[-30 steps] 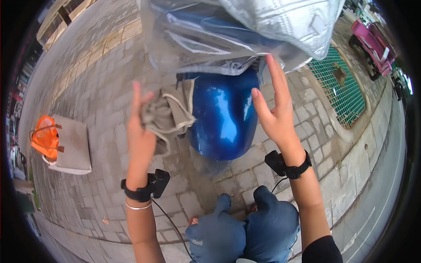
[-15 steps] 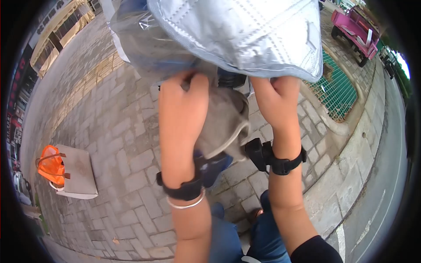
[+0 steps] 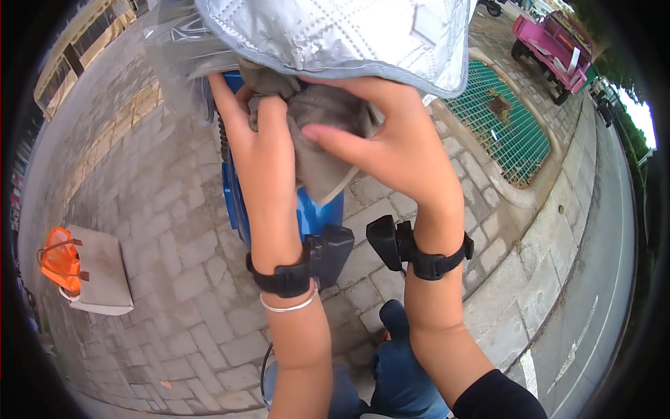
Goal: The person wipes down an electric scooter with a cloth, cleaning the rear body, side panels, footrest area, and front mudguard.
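I have the left hand (image 3: 262, 150) up against the gray cloth (image 3: 324, 174), with its thumb and pointing finger spread apart. I can't tell if it has a tight hold, because some of its fingers are hidden. My right hand (image 3: 401, 143) is about half open, like a big letter C, with its thumb lying over the cloth. I can see cloth in the gap, so that hand isn't squeezed shut.

The cloth is bunched up between my two hands, and one corner hangs down. It sits just under the edge of the shiny silver cover (image 3: 342, 38). Clear plastic (image 3: 183, 59) is up by my left fingers. Below the cloth I see a smooth blue panel (image 3: 321, 211), partly behind my left arm.
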The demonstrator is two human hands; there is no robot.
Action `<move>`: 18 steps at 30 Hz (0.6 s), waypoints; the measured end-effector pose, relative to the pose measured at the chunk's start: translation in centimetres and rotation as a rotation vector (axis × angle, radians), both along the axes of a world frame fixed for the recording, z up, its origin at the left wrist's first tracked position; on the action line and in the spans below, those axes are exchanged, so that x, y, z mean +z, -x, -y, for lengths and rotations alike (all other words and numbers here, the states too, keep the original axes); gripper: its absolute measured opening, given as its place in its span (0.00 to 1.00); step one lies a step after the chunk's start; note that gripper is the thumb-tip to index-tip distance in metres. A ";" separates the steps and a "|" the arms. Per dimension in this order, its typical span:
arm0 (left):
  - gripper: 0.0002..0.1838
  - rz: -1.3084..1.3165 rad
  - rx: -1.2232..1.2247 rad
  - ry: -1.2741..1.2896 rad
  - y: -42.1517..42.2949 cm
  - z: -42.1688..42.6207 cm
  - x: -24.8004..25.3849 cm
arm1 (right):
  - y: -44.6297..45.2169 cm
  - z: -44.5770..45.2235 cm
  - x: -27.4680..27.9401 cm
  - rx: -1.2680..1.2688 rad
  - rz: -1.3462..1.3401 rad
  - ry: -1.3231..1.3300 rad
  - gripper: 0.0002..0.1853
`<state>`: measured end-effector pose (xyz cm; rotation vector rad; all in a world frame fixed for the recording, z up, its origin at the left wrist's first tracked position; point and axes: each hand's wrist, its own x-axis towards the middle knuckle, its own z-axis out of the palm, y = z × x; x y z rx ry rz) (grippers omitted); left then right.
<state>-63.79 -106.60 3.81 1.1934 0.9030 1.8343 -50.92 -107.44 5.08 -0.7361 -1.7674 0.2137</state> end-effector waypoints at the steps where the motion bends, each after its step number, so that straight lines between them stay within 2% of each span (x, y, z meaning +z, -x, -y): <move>1: 0.38 -0.048 0.007 -0.025 0.3 -0.2 -0.1 | 0.0 -0.1 -0.2 0.050 0.012 0.091 0.22; 5: 0.40 -0.087 -0.055 -0.021 1.9 -0.6 -0.3 | -0.1 -0.1 -0.2 -0.005 0.140 0.149 0.26; 8: 0.42 -0.127 -0.165 0.019 3.2 -0.4 -0.1 | 0.1 0.1 -0.1 -0.018 0.139 0.116 0.23; 10: 0.45 -0.209 -0.250 -0.021 3.8 -0.4 -0.2 | -0.1 0.5 0.4 -0.040 0.234 0.307 0.19; 14: 0.49 -0.215 -0.259 -0.010 3.5 0.0 -0.1 | -1.5 -0.3 -0.5 0.014 0.205 0.357 0.13; 18: 0.52 -0.280 -0.236 -0.050 3.4 -0.4 -0.4 | -1.8 -1.0 -1.5 0.087 0.187 0.470 0.16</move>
